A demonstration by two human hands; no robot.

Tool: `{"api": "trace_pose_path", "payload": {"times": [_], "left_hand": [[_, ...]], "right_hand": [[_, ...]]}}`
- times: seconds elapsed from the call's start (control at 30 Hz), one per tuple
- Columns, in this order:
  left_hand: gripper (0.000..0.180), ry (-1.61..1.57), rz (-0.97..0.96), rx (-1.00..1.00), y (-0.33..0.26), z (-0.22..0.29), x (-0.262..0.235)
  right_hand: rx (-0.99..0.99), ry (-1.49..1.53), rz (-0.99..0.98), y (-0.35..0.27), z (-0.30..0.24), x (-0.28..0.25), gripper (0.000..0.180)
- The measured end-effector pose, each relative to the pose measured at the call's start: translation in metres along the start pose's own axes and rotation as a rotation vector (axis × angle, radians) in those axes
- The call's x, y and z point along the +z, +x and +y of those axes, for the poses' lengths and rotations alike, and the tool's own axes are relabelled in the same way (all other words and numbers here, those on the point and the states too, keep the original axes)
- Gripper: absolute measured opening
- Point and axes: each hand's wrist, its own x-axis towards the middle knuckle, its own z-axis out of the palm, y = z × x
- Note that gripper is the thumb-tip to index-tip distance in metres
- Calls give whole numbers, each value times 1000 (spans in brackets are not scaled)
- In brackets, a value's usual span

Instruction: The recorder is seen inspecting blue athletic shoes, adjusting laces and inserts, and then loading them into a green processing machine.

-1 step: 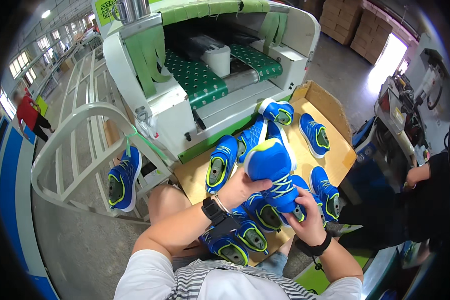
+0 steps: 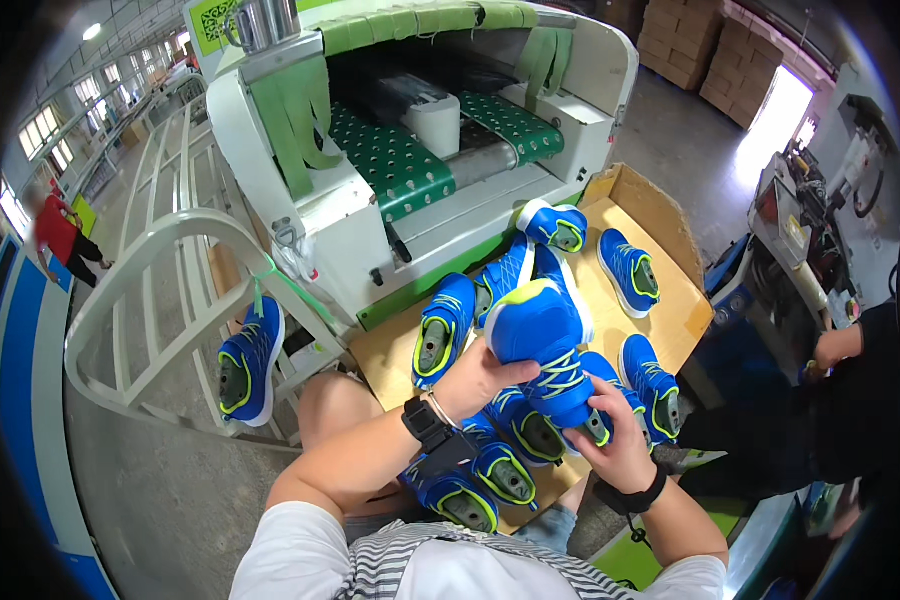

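Observation:
A blue sneaker [image 2: 535, 325] with yellow-green trim and pale laces is held up between both hands, its toe pointing away from me. My left hand [image 2: 485, 380] grips its left side, the thumb lying across the upper by the laces. Round the heel end, my right hand [image 2: 615, 440] has its fingers closed on the shoe. Below and around it, several matching sneakers with grey lasts inside lie on a cardboard sheet [image 2: 390, 355]. Among them are one sneaker [image 2: 444, 330] beside my left hand and another sneaker [image 2: 652, 385] right of my right hand.
Ahead stands a white machine with a green perforated conveyor belt [image 2: 395, 160]. At left, a white metal rack [image 2: 160, 225] carries a single blue sneaker [image 2: 250, 362]. A co-worker's hand [image 2: 836, 347] shows at right; a person in red [image 2: 58, 232] stands far left.
The held sneaker has shifted very slightly left and down in my hands. Both hands keep their grip.

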Motion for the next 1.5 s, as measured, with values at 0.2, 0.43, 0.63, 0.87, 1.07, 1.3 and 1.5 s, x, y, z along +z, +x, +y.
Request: {"api": "trace_pose_path", "payload": {"times": [0.2,0.43,0.63,0.87,1.07,1.3,1.5], "left_hand": [[56,-26,-33,-26,6,-8,3],[72,-17,-204,-330,-13,-22,15],[65,-437,-242,16,37,56,19],[78,-644,402,353,126,118,-114],[63,-623,486,447,131,107,-128],[69,549,50,26,71,68,-66],[105,1586,-450,197,21,4,-32]], "right_hand": [[307,42,-30,0,-18,0,94],[525,786,168,19,-34,-18,69],[528,-544,426,-54,44,-79,64],[752,-109,439,-130,108,-58,69],[774,68,737,-127,135,-75,50],[416,119,769,39,66,-141,43],[91,-155,642,304,96,-122,52]]}}
